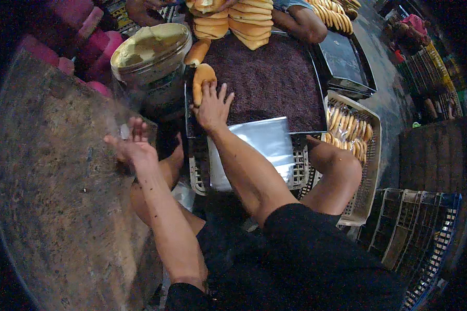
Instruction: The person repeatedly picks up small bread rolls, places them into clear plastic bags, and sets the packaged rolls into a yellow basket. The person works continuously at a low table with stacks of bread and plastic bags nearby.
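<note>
My right hand, palm down with fingers spread, touches a split bread roll with its fingertips. This roll lies at the left edge of a metal tray of dark brown granules. Another roll lies just beyond it, with cream at its end. My left hand is raised off to the left, blurred, fingers apart. A small whitish spot shows by its fingers; what it is cannot be told. Beneath my right forearm lies a stack of clear plastic bags.
Left of the tray stands a bucket of pale cream. Stacked rolls rise at the tray's far side, near another person's arms. At right are a crate of bagged rolls, dark metal trays and a wire-sided crate.
</note>
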Tool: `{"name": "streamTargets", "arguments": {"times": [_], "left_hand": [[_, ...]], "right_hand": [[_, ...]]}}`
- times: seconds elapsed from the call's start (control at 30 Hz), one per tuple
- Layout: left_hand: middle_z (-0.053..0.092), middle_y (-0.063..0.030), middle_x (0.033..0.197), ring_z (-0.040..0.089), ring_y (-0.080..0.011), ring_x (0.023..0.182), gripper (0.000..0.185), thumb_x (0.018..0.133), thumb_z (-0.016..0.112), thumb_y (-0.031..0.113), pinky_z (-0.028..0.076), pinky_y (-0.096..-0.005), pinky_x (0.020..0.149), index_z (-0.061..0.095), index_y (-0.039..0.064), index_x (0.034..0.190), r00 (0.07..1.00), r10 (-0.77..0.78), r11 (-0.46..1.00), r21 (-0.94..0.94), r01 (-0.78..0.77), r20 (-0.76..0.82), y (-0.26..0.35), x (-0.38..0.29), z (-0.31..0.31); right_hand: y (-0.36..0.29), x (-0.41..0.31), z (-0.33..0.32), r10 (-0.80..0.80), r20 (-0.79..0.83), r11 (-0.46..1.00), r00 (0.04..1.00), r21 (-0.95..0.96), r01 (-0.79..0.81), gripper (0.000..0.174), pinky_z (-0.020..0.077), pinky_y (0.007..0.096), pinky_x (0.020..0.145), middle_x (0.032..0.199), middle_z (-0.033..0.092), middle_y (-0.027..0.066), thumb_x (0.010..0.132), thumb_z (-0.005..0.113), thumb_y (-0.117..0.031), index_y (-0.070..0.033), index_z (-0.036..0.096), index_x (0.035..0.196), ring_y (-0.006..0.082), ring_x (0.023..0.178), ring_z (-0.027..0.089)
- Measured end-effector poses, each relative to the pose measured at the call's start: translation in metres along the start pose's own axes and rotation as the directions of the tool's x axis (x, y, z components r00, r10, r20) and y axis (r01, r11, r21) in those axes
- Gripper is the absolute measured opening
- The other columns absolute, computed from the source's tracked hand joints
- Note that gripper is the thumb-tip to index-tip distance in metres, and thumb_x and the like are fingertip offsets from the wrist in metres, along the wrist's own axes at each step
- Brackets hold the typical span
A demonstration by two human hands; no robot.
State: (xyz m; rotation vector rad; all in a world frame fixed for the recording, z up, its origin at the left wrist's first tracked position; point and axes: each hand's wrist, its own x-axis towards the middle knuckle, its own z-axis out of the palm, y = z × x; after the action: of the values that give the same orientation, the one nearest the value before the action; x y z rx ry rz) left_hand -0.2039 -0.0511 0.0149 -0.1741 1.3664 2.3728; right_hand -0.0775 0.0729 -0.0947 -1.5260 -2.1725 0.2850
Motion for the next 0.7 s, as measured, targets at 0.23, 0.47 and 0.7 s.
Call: {"name": "streamTargets", "arguments": {"times": [0.23, 0.47, 0.7], "left_hand": [[0.055, -0.0168, 0.129, 0.060, -0.0254, 0.112, 0.071, 0.099, 0.038, 0.062, 0.055, -0.0402, 0.088, 0.048, 0.001, 0.134, 0.935, 0.187, 0.942, 0.216, -0.257, 0.300, -0.009, -0.018, 0.008], [0.055, -0.0177, 0.134, 0.061, -0.0256, 0.111, 0.079, 0.099, 0.030, 0.066, 0.049, -0.0432, 0.097, 0.043, 0.002, 0.143, 0.742, 0.001, 0.856, 0.383, -0.347, 0.670, -0.048, -0.068, 0.033], [0.050, -0.0176, 0.140, 0.058, -0.0304, 0.120, 0.071, 0.096, 0.056, 0.052, 0.056, -0.0468, 0.093, 0.034, 0.011, 0.149, 0.577, -0.253, 0.962, 0.266, 0.063, 0.776, -0.105, -0.182, 0.050]], "right_hand": [[0.095, 0.033, -0.143, 0.006, 0.384, 0.719, 0.923, 0.640, -0.271, 0.050, 0.0527, 0.0350, 0.085, 0.099, 0.072, 0.0174, 0.080, 0.074, -0.037, 0.001, 0.067, 0.112, 0.0252, 0.097, 0.069], [0.171, -0.039, -0.317, 0.021, 0.493, 0.121, 0.870, 0.862, -0.492, 0.051, 0.0557, 0.0355, 0.075, 0.107, 0.068, 0.0120, 0.082, 0.066, -0.026, 0.002, 0.058, 0.125, 0.0223, 0.088, 0.067], [0.153, -0.048, -0.290, 0.014, 0.359, 0.351, 0.933, 0.872, -0.341, 0.051, 0.0468, 0.0284, 0.094, 0.115, 0.065, 0.0109, 0.088, 0.069, -0.024, 0.004, 0.055, 0.128, 0.0180, 0.105, 0.061]]}}
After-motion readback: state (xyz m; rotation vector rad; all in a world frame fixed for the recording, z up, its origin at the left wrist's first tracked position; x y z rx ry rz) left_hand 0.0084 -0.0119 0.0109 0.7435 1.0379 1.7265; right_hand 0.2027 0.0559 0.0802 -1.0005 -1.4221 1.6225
